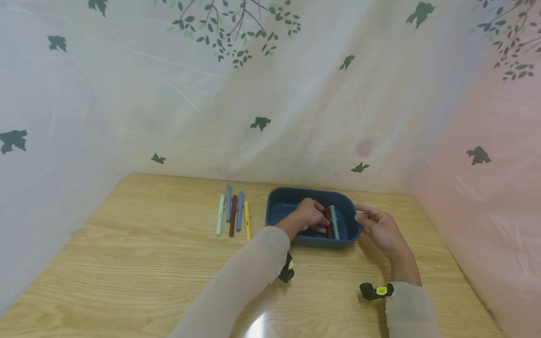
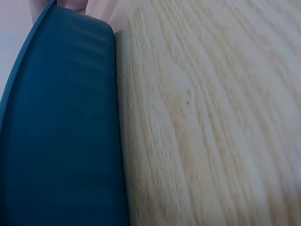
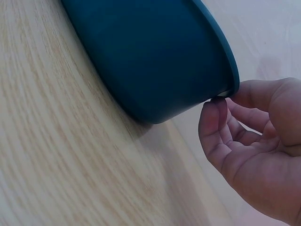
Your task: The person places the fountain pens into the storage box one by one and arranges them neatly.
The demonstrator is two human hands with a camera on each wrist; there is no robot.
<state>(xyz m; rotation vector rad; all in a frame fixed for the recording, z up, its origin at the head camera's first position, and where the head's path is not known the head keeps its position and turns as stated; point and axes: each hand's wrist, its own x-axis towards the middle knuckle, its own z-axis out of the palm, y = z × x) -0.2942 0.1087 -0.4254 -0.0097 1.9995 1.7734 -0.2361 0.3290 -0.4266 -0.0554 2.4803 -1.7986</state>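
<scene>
In the head view my left hand (image 1: 312,213) reaches inside a dark blue box (image 1: 281,191). Its fingers are bent at a dark red pen (image 1: 328,230) and hold it; the fingers cover part of it. Right beside that pen a light blue pen (image 1: 334,223) lies in the box. My right hand (image 1: 382,232) is at the box's right end, fingertips touching the rim from outside. In the right wrist view the thumb (image 3: 211,122) and forefinger meet the rim's corner. The left wrist view shows only the box's outer wall (image 2: 66,113) and part of a hand beyond it.
Left of the box, several pens lie on the wooden table (image 1: 148,249): a mint one (image 1: 220,215), a dark red one (image 1: 233,216), blue ones (image 1: 240,211) and a yellow one (image 1: 247,220). A leaf-patterned sheet (image 1: 203,136) hangs behind the table and along its sides.
</scene>
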